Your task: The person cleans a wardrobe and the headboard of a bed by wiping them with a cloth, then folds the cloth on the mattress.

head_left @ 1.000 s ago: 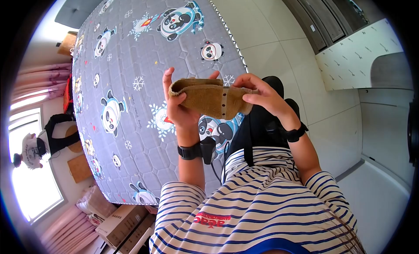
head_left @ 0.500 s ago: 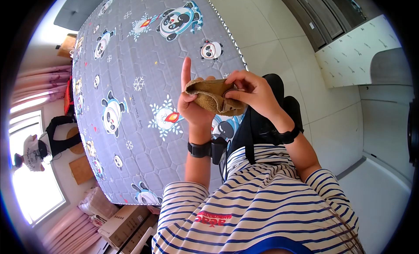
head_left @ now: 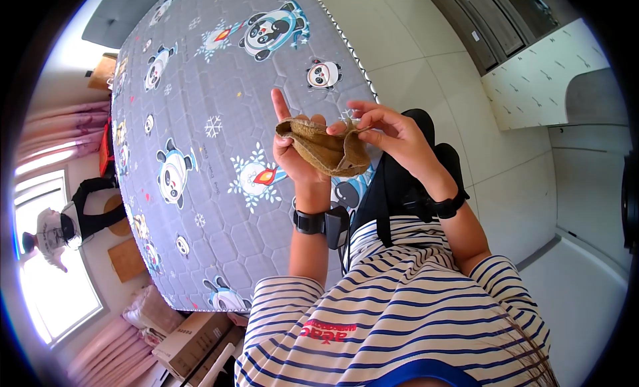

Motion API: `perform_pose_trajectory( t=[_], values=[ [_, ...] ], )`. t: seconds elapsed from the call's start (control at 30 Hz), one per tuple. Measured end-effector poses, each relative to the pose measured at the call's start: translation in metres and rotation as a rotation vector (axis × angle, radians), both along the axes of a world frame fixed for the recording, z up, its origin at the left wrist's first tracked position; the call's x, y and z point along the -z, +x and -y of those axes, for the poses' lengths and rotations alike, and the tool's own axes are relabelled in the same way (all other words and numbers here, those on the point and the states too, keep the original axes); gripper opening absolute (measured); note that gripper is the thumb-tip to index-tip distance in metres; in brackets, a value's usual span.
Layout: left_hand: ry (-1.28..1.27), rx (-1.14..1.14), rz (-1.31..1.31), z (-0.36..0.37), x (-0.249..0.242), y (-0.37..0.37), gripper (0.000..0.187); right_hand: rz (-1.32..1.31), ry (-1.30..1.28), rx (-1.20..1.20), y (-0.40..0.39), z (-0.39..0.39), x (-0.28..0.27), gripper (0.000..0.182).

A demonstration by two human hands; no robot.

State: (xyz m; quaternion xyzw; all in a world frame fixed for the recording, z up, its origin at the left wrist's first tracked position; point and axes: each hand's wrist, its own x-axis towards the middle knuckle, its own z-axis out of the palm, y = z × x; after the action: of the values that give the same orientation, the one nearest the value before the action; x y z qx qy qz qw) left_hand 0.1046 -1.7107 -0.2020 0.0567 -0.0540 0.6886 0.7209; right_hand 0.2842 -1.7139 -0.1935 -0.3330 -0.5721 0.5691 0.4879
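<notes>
A small brown fabric or leather pouch [head_left: 326, 149] with fuzzy edges is held in front of my body, over the edge of the grey panda-print bed cover [head_left: 219, 101]. My left hand [head_left: 299, 162] supports it from below and grips its left end with the thumb, while the index finger points outward. The thumb and index finger of my right hand [head_left: 398, 142] pinch the pouch's right upper edge, with the other fingers loosely bent. The pouch's opening faces up and its inside shows. Black bands are on both wrists.
Beyond the bed's right edge lies the tiled floor [head_left: 426, 81], with a patterned white panel [head_left: 539, 81] and dark drawers [head_left: 479, 27]. At the left, another person [head_left: 56, 230] is near a bright window. Cardboard boxes [head_left: 193, 344] stand at the lower left.
The pouch has opened wider and its folded right side has spread out. My right hand's fingers have lifted and spread slightly. The other person's arm has shifted.
</notes>
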Motion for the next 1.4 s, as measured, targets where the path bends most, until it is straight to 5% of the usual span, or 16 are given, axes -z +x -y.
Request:
perform_pose_trajectory(
  t=[0.07, 0.53, 0.6, 0.67, 0.77, 1.1, 1.3, 1.4],
  values=[
    [-0.034, -0.009, -0.061, 0.0, 0.003, -0.004, 0.075, -0.143, -0.206, -0.128, 0.0, 0.0, -0.005, 0.014],
    [-0.016, -0.12, -0.306, 0.004, -0.02, -0.009, 0.054, -0.102, -0.17, -0.06, 0.007, 0.001, -0.014, 0.012],
    [-0.226, -0.205, -0.556, 0.009, -0.034, -0.009, 0.049, -0.102, -0.162, -0.036, 0.009, 0.001, -0.015, 0.012],
    [-0.162, -0.181, -0.523, 0.004, -0.013, -0.027, 0.041, -0.13, -0.108, 0.031, 0.012, 0.001, -0.015, 0.011],
    [-0.151, -0.28, -1.285, 0.004, -0.016, -0.031, 0.029, -0.086, -0.016, 0.083, 0.014, 0.0, -0.021, 0.012],
    [-0.121, -0.02, -1.534, -0.002, -0.015, -0.052, 0.01, 0.263, 0.347, 0.174, 0.018, -0.004, -0.054, 0.011],
    [-0.034, 0.101, -1.771, -0.004, -0.01, -0.065, 0.014, 0.358, 0.47, 0.196, 0.02, -0.007, -0.061, 0.012],
    [0.188, -0.101, -2.1, -0.003, -0.016, -0.071, 0.023, 0.402, 0.552, 0.209, 0.025, -0.012, -0.07, 0.013]
  ],
)
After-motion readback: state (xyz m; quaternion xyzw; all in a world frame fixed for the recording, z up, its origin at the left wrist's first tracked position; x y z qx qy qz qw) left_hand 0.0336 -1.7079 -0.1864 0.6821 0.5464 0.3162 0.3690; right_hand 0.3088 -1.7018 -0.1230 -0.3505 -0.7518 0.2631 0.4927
